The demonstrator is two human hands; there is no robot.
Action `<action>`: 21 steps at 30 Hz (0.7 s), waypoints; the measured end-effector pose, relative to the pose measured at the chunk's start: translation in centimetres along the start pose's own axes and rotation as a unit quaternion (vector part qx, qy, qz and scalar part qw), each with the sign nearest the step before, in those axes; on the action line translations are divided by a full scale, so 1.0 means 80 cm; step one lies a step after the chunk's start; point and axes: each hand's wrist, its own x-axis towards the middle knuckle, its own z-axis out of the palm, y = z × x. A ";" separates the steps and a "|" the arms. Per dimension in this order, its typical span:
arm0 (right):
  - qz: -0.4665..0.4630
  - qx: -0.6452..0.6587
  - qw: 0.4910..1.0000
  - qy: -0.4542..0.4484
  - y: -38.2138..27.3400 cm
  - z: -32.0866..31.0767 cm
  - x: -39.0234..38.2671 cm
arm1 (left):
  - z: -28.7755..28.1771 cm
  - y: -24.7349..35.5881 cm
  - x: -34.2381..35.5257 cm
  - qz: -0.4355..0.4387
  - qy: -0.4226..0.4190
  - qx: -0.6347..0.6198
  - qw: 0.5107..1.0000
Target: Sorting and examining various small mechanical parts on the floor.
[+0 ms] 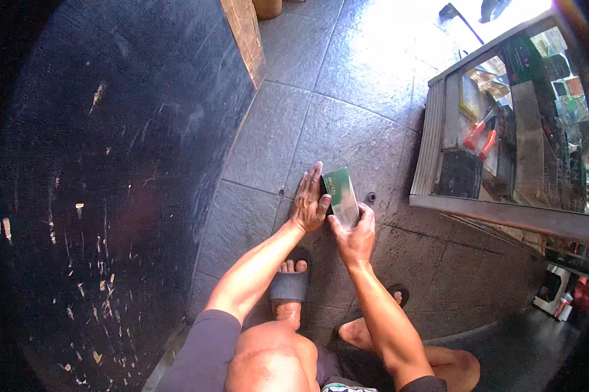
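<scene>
While the flat, green-and-pale packet [340, 193] sits between my left hand [309, 204] and my right hand [356, 240], the right grips its near end, thumb on one side, fingers on the other. My left hand is stretched out straight along the packet's left edge, fingers pointing away from me; I cannot tell whether its thumb touches. Just right of both hands, a small dark ring [371, 196] lies on the grey tiled floor [265, 150]. Closer to me than the hands is a dark sandal [288, 286] on my left foot [286, 310]. Well to the hands' right stands a glazed display case [503, 209] with red-handled pliers [474, 138] in it, and to their left is a dark, scuffed panel [125, 183]
</scene>
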 end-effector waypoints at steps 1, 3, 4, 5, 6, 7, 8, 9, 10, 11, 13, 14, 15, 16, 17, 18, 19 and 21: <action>0.021 0.012 1.000 -0.008 -0.001 0.001 -0.002 | -0.001 0.000 -0.001 0.008 0.000 0.008 1.000; -0.008 -0.002 1.000 0.004 -0.007 0.006 -0.009 | -0.007 -0.004 -0.006 0.017 0.006 0.026 0.999; -0.039 -0.013 0.999 0.018 -0.010 0.009 -0.012 | -0.012 -0.008 -0.010 0.015 0.005 0.026 1.000; -0.045 -0.008 0.999 0.005 -0.014 0.011 -0.016 | -0.017 -0.011 -0.016 0.015 0.011 0.024 1.000; -0.036 -0.009 0.999 0.004 -0.019 0.014 -0.021 | -0.021 -0.013 -0.021 0.015 0.017 0.021 1.000; -0.069 -0.037 0.997 0.005 -0.017 0.017 -0.023 | -0.025 -0.017 -0.024 0.022 0.032 0.031 0.999; -0.102 -0.065 0.993 0.006 -0.014 0.020 -0.026 | -0.029 -0.020 -0.028 0.020 0.031 0.030 0.999; -0.114 -0.066 0.991 -0.009 -0.015 0.022 -0.028 | -0.036 -0.023 -0.033 0.018 0.039 0.042 0.998; -0.112 -0.066 0.991 -0.012 -0.013 0.022 -0.029 | -0.039 -0.026 -0.038 0.016 0.047 0.055 0.997; -0.127 -0.070 0.989 -0.023 -0.010 0.020 -0.026 | -0.040 -0.028 -0.043 0.016 0.059 0.060 0.996; -0.148 -0.069 0.986 -0.033 -0.005 0.017 -0.015 | -0.045 -0.028 -0.045 0.010 0.064 0.060 0.996; -0.152 -0.075 0.985 -0.032 0.000 0.015 -0.009 | -0.046 -0.029 -0.045 0.006 0.070 0.058 0.996; -0.161 -0.080 0.983 -0.032 0.006 0.011 -0.002 | -0.045 -0.030 -0.041 0.011 0.084 0.068 0.994; -0.170 -0.084 0.981 -0.033 0.012 0.007 0.005 | -0.047 -0.030 -0.038 0.006 0.083 0.069 0.994; -0.172 -0.072 0.982 -0.039 0.018 0.002 0.011 | -0.049 -0.030 -0.034 0.003 0.085 0.068 0.994; -0.183 -0.073 0.980 -0.028 0.018 -0.002 0.017 | -0.054 -0.030 -0.031 -0.001 0.087 0.071 0.994; -0.188 -0.073 0.979 -0.024 0.024 -0.008 0.023 | -0.054 -0.032 -0.022 0.010 0.104 0.076 0.992; -0.198 -0.073 0.977 -0.024 0.028 -0.020 0.035 | -0.059 -0.034 -0.005 0.006 0.106 0.076 0.991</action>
